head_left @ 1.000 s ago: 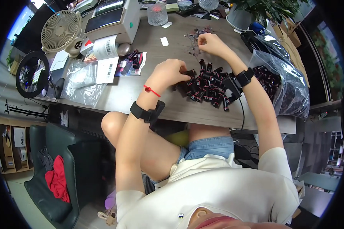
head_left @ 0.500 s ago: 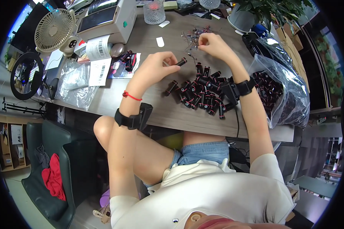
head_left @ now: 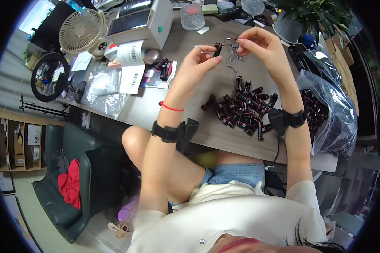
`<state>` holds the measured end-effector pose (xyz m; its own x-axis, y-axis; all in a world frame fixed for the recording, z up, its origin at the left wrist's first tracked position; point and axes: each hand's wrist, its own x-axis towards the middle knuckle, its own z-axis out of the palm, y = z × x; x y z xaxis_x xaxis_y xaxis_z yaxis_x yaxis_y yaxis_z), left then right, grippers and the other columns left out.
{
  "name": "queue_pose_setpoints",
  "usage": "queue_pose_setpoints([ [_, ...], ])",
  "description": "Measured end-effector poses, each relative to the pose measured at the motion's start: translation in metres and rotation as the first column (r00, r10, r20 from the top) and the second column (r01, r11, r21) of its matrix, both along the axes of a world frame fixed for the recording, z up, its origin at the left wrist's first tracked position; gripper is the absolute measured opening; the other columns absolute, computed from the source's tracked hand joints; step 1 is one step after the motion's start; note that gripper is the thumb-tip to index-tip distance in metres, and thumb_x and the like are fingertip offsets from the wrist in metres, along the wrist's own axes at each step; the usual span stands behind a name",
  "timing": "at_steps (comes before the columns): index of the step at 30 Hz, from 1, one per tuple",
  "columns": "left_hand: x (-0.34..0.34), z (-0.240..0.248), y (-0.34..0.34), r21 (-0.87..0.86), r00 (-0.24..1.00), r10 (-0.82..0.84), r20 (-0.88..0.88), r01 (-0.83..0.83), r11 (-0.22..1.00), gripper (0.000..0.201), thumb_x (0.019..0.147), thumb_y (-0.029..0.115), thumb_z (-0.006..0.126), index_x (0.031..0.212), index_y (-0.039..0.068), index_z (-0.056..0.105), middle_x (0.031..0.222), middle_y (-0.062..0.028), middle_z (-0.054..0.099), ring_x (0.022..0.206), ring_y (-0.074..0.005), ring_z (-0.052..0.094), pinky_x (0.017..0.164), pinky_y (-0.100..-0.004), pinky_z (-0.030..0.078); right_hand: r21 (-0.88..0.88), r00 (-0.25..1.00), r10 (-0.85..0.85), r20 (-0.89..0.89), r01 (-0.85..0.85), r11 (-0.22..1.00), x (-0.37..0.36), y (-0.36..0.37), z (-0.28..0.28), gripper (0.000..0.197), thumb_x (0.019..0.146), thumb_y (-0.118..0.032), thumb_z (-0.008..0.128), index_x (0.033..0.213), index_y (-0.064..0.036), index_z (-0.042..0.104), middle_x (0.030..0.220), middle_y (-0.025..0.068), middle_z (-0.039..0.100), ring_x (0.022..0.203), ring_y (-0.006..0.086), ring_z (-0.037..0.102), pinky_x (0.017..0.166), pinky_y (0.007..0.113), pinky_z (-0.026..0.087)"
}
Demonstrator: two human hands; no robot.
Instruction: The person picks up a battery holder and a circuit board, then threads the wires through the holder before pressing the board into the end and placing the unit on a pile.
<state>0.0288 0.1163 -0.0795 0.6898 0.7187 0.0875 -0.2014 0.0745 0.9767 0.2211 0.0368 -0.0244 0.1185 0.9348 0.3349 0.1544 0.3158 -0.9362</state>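
My left hand [head_left: 195,66] pinches a small black cylinder [head_left: 217,49] with red rings between thumb and fingers, its end tipped up. Beyond the table's middle, my right hand [head_left: 263,45] has its thumb and index finger closed together at a loose heap of small parts with thin wires [head_left: 230,49]. Whatever lies between those fingertips is too small to make out, and the hand covers some of the heap. A pile of similar black cylinders [head_left: 244,105] lies on the table [head_left: 190,107], nearer to me and below both hands.
On the right, a clear plastic bag [head_left: 335,126] holds many more cylinders. To the left are a few cylinders on a printed sheet [head_left: 154,78], a label strip [head_left: 131,80], a white printer-like box [head_left: 156,29] and a fan [head_left: 81,31]. A glass cup [head_left: 192,17] and potted plant [head_left: 289,29] stand farther back.
The whole view has shifted, so the scene sits farther right. My left hand has brought its cylinder closer to the wired parts and tipped it more upright. My right fingers stay pinched by the heap.
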Motion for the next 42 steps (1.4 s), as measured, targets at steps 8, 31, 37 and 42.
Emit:
queue_pose_setpoints([
  [8,0.005,0.033,-0.026,-0.233,0.930,-0.042,0.365,0.135,0.963,0.037,0.093,0.007,0.049,0.129,0.006,0.044,0.104,-0.0073,0.056,0.087,-0.0098,0.057,0.078,-0.0215,0.048,0.242,0.999,0.004,-0.049,0.008,0.970,-0.028,-0.015,0.014,0.007,0.084,0.003,0.059,0.091,0.0036,0.061,0.098,0.0076,0.060,0.082,0.0140,0.063,0.077,0.026,0.051],
  [31,-0.021,0.053,-0.051,-0.173,0.878,0.245,0.410,-0.190,0.967,0.031,0.082,-0.001,0.064,0.107,0.001,0.046,0.106,-0.0137,0.061,0.097,-0.0132,0.059,0.085,-0.0234,0.047,0.118,0.954,0.126,-0.271,-0.097,0.988,-0.055,-0.038,0.024,0.022,0.080,0.003,0.065,0.101,0.0012,0.057,0.095,0.0073,0.060,0.083,0.0120,0.059,0.077,0.025,0.049],
  [37,-0.018,0.049,-0.058,-0.086,0.900,0.145,0.412,-0.120,0.989,0.029,0.080,-0.001,0.067,0.104,0.000,0.052,0.102,-0.0092,0.060,0.090,-0.0098,0.058,0.077,-0.0199,0.046,0.032,0.935,0.089,-0.345,-0.083,0.996,-0.064,-0.046,0.030,0.018,0.080,0.003,0.064,0.098,0.0015,0.058,0.097,0.0065,0.057,0.081,0.0123,0.057,0.075,0.024,0.047],
  [42,-0.021,0.069,-0.072,0.145,0.934,0.157,0.320,-0.212,0.966,0.033,0.080,-0.001,0.067,0.111,-0.001,0.055,0.093,-0.0041,0.058,0.082,-0.0066,0.056,0.071,-0.0174,0.046,0.158,0.962,0.049,-0.269,-0.006,0.987,-0.070,-0.053,0.030,0.017,0.080,0.004,0.063,0.096,0.0017,0.058,0.097,0.0064,0.057,0.081,0.0120,0.057,0.078,0.025,0.046],
])
